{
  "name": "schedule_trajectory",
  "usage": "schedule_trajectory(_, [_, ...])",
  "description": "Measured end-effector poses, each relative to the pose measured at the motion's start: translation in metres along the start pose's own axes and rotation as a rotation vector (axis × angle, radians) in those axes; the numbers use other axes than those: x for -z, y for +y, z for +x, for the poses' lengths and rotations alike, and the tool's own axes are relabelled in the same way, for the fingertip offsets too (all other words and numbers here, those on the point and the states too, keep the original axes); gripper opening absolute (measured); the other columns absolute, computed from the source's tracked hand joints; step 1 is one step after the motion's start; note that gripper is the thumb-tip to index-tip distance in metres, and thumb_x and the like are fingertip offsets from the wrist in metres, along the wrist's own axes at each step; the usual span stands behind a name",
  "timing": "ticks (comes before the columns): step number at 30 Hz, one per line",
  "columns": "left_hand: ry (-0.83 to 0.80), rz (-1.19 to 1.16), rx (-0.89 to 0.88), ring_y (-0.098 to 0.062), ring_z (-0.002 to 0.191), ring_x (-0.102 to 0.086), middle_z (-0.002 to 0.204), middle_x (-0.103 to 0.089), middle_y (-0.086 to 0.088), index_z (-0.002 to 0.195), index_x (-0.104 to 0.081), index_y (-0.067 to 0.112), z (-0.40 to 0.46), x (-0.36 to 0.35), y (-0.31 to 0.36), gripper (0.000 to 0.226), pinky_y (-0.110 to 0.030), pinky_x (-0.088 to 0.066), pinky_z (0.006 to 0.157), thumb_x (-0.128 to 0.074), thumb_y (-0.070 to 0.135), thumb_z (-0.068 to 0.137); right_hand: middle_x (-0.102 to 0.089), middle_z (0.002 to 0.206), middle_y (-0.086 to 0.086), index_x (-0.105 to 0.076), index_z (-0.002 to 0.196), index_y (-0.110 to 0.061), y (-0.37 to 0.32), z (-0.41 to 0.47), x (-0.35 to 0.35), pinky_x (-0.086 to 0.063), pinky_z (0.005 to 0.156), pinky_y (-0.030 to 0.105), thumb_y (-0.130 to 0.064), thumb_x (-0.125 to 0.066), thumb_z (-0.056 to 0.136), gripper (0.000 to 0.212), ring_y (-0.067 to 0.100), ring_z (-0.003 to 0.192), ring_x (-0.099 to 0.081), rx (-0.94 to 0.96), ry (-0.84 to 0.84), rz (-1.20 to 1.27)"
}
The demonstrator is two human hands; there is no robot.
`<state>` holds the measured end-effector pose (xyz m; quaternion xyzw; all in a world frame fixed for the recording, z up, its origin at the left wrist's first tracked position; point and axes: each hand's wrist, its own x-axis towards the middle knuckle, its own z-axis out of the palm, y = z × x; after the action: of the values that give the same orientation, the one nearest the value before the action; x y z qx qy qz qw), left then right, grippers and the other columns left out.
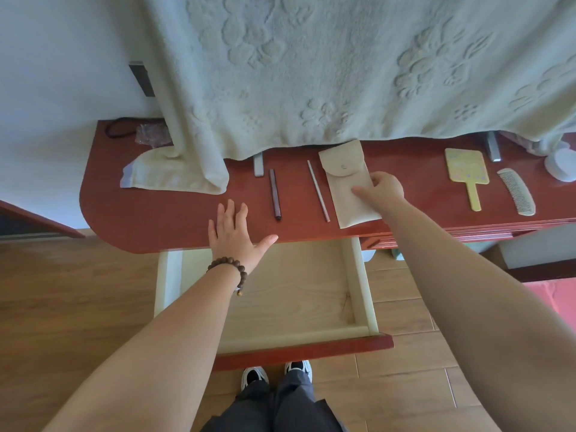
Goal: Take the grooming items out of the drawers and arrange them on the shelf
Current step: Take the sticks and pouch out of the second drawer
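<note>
On the red wooden shelf (pixel 162 219) lies a beige snap pouch (pixel 343 182), and my right hand (pixel 381 187) pinches its right edge. Left of the pouch lie a thin pale stick (pixel 318 190) and a dark purple pen-like tube (pixel 275 194). My left hand (pixel 233 232) rests flat and open on the shelf near its front edge, a bead bracelet on the wrist. Further right are a yellow hand mirror (pixel 466 176) and a pale comb (pixel 517 191). Below the shelf the drawer (pixel 361 275) stands pulled out, with nothing showing inside.
A pale green embossed towel (pixel 311 73) hangs over the back of the shelf, its corner folded on the left. A white round jar (pixel 562 165) sits at the far right. A black cord (pixel 117 129) lies at the back left. Wooden floor and my shoes lie below.
</note>
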<state>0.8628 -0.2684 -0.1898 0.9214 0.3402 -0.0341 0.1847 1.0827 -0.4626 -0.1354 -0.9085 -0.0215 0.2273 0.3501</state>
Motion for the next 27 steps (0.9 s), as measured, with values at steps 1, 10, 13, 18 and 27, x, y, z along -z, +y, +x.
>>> schedule_trajectory(1, [0.004, -0.002, 0.001, -0.02, 0.149, 0.006, 0.162, -0.005, -0.004, 0.15, -0.018, 0.022, 0.0, -0.001, 0.0, 0.096, -0.043, 0.003, 0.12, -0.048, 0.075, 0.077, -0.065, 0.113, 0.007, -0.06, 0.116, -0.011, 0.0, 0.002, -0.002, -0.042, 0.077, 0.031, -0.026, -0.068, 0.083, 0.037, 0.025, 0.1, -0.059, -0.011, 0.031, -0.04])
schedule_trajectory(10, [0.013, 0.008, 0.003, -0.02, 0.149, 0.006, 0.162, -0.005, -0.003, 0.15, -0.019, 0.021, 0.0, -0.002, 0.0, 0.096, -0.043, 0.003, 0.12, -0.047, 0.076, 0.076, -0.062, 0.116, 0.007, -0.058, 0.116, -0.015, 0.009, 0.003, -0.007, -0.05, 0.084, 0.038, -0.04, -0.071, 0.078, 0.047, 0.029, 0.11, -0.056, -0.066, 0.125, -0.088])
schedule_trajectory(13, [0.017, 0.021, -0.002, -0.02, 0.149, 0.005, 0.162, -0.005, -0.003, 0.151, -0.018, 0.021, -0.002, -0.001, 0.0, 0.097, -0.043, 0.003, 0.119, -0.046, 0.077, 0.076, -0.052, 0.13, 0.005, -0.051, 0.131, -0.019, 0.01, -0.017, -0.004, -0.046, 0.095, 0.04, -0.042, -0.07, 0.079, 0.06, 0.028, 0.119, -0.049, 0.029, 0.135, -0.091])
schedule_trajectory(18, [-0.012, -0.044, -0.01, -0.022, 0.149, 0.002, 0.161, -0.01, -0.005, 0.15, -0.021, 0.018, -0.005, 0.01, 0.002, 0.089, -0.044, -0.001, 0.121, -0.051, 0.067, 0.083, -0.045, 0.137, 0.003, -0.049, 0.133, -0.021, 0.018, -0.084, -0.001, -0.041, 0.099, 0.037, -0.032, -0.066, 0.083, 0.054, 0.024, 0.124, -0.043, 0.184, 0.167, -0.046])
schedule_trajectory(27, [0.108, -0.086, -0.069, -0.033, 0.146, -0.016, 0.154, -0.026, -0.02, 0.15, -0.018, 0.008, -0.116, 0.022, -0.021, 0.089, -0.049, -0.019, 0.118, -0.051, 0.06, 0.086, -0.029, 0.148, 0.004, -0.038, 0.139, -0.021, 0.08, -0.229, -0.068, -0.025, 0.111, 0.038, -0.041, -0.069, 0.081, 0.069, 0.024, 0.137, -0.022, 0.19, 0.087, -0.136])
